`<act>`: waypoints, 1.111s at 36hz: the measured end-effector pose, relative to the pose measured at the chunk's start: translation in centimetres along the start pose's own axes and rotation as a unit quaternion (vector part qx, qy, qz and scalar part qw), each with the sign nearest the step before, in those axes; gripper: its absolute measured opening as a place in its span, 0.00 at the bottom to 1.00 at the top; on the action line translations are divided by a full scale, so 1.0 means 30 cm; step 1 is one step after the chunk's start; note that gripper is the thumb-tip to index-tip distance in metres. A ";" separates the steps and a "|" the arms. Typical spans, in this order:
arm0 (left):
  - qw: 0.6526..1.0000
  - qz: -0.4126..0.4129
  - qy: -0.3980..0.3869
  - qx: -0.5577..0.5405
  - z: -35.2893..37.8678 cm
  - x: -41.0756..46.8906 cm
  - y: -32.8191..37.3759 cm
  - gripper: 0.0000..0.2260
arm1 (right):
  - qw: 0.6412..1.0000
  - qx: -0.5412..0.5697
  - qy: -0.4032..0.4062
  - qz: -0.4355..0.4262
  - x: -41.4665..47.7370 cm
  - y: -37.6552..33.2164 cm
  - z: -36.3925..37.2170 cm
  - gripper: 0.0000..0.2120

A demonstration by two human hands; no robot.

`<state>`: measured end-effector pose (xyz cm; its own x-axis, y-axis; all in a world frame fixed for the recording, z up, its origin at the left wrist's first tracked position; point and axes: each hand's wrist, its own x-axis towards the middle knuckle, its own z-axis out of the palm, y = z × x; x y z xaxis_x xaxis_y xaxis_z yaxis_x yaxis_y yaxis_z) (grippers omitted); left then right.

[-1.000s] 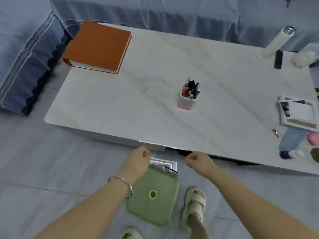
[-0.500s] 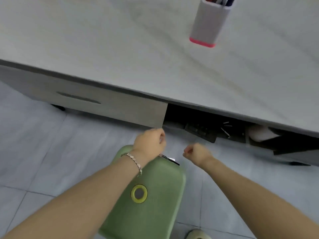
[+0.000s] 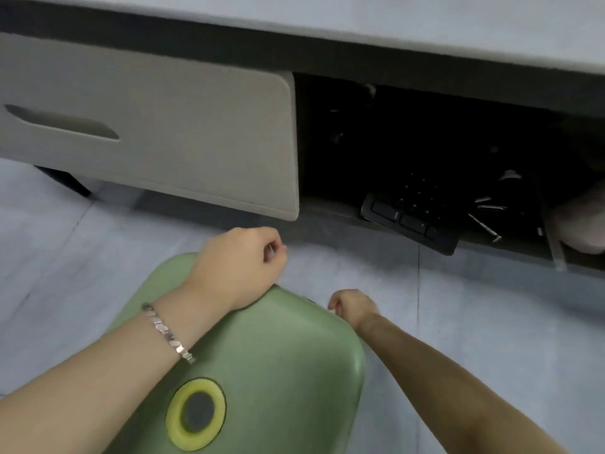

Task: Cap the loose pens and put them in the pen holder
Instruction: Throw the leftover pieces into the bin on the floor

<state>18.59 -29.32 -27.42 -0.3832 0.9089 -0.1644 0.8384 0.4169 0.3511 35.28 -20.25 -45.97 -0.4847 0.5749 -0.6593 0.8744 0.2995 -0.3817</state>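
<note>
The pen holder and its pens are out of view; only the underside edge of the white table [image 3: 425,44] shows along the top. My left hand [image 3: 239,267], with a silver bracelet on the wrist, is curled into a fist above the far edge of a green stool [image 3: 262,371]. My right hand [image 3: 352,306] is also closed, lower down, just past the stool's right corner. I cannot make out a pen in either hand.
A beige drawer front [image 3: 163,132] with a recessed grip hangs under the table on the left. To its right is a dark open shelf holding a black keypad-like device [image 3: 409,221] and several thin metal pieces [image 3: 484,221]. Grey floor tiles [image 3: 491,306] surround the stool.
The view has dropped and closed in from the tabletop to the space under the table, so the pen holder has left the picture. Both hands stay closed over the green stool.
</note>
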 end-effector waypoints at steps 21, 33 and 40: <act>0.996 -0.076 -0.008 -0.047 -0.067 -0.042 0.048 0.09 | 0.975 0.135 0.154 -0.084 -0.403 -0.185 -0.292 0.10; 0.980 -0.066 -0.019 -0.189 -0.799 -0.076 0.255 0.09 | 0.870 0.396 0.262 -0.134 -0.964 -0.633 -0.930 0.16; 0.972 -0.026 -0.052 -0.227 -1.271 0.026 0.436 0.10 | 0.809 0.463 0.350 -0.091 -1.146 -0.857 -1.395 0.05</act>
<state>14.46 -23.04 12.19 -0.3582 0.8915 -0.2772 0.5526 0.4418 0.7067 30.38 -15.85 13.61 -0.1894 0.9730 -0.1319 0.2415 -0.0841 -0.9668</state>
